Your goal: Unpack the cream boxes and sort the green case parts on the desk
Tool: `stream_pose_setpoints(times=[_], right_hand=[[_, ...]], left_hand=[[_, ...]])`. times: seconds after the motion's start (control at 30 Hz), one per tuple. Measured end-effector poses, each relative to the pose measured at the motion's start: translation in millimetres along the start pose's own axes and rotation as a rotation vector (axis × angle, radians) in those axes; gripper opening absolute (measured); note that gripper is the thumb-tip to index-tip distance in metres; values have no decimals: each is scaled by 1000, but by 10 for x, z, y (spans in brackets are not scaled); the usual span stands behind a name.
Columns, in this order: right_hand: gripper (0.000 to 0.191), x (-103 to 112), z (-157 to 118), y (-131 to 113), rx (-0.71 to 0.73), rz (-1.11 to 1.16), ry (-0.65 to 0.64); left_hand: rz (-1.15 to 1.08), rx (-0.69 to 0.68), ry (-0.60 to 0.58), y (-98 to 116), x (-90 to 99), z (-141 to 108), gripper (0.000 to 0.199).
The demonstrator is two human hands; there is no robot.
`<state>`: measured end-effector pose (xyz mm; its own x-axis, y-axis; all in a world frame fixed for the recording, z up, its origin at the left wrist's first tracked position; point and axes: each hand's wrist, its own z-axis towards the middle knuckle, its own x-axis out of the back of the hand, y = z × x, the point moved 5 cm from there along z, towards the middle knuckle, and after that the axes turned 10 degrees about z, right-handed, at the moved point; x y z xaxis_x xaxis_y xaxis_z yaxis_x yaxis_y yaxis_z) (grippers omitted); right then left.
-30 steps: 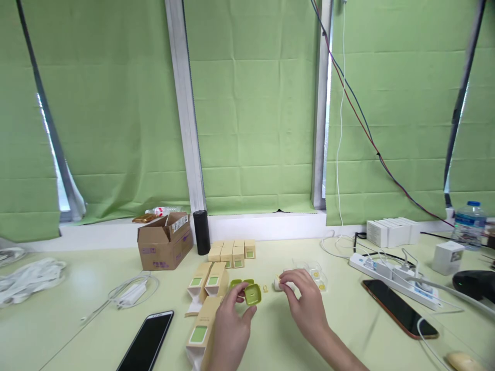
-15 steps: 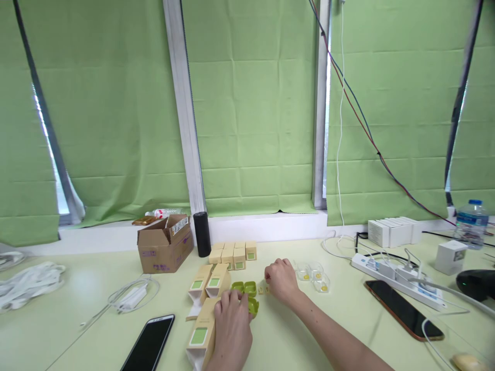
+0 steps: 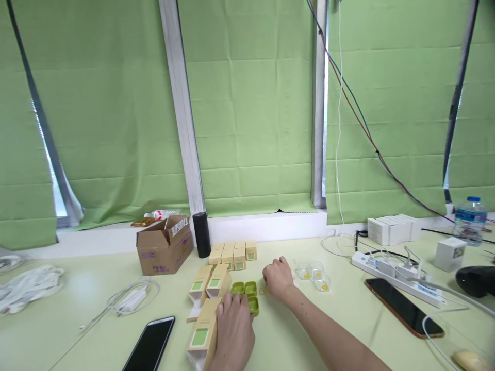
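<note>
My left hand (image 3: 235, 330) is at the front of the middle, its curled fingers gripping the near end of some small green square cups (image 3: 250, 287). A tan carton with a green label (image 3: 200, 337) lies against its left side. My right hand (image 3: 278, 278) rests low over the table right of the cups, fingers curled and pressed together; whatever they hold is hidden. A tiny tan piece (image 3: 262, 290) lies between the cups and this hand. Just beyond its right side are clear plastic cups with yellow bits (image 3: 322, 282).
Small tan boxes (image 3: 240, 256) stand in rows behind, near an open brown carton (image 3: 164, 247) and a black cylinder (image 3: 201, 235). Phones lie left (image 3: 149, 342) and right (image 3: 402, 306). A power strip (image 3: 398, 281) with cables runs along the right.
The near green cup, tilted before, now sits flatter beside my left hand. My right hand has shifted slightly left, covering one of the tiny tan pieces.
</note>
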<state>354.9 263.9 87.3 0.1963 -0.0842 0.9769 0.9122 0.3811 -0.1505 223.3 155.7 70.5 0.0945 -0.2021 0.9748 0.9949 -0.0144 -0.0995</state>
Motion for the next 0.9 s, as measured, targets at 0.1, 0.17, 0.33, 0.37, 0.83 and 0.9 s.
stream_pose_setpoints(times=[0.1, 0.17, 0.33, 0.37, 0.83, 0.9], right_hand=[[34, 56, -25, 24, 7, 34, 43], [21, 137, -72, 64, 10, 68, 98], [25, 344, -414, 140, 9, 176, 276], [25, 348, -528, 124, 18, 195, 296], [21, -247, -1465, -159, 96, 415, 121], [20, -234, -1459, -164, 113, 411, 128]], left_hand=[[-11, 0, -8, -2, 9, -3, 39], [-30, 11, -1, -8, 26, -7, 40], [-62, 16, 5, -16, 63, -21, 41], [-60, 16, 7, -19, 68, -22, 41], [-48, 40, 18, -79, 76, -28, 51], [-54, 43, 17, -81, 79, -24, 50]])
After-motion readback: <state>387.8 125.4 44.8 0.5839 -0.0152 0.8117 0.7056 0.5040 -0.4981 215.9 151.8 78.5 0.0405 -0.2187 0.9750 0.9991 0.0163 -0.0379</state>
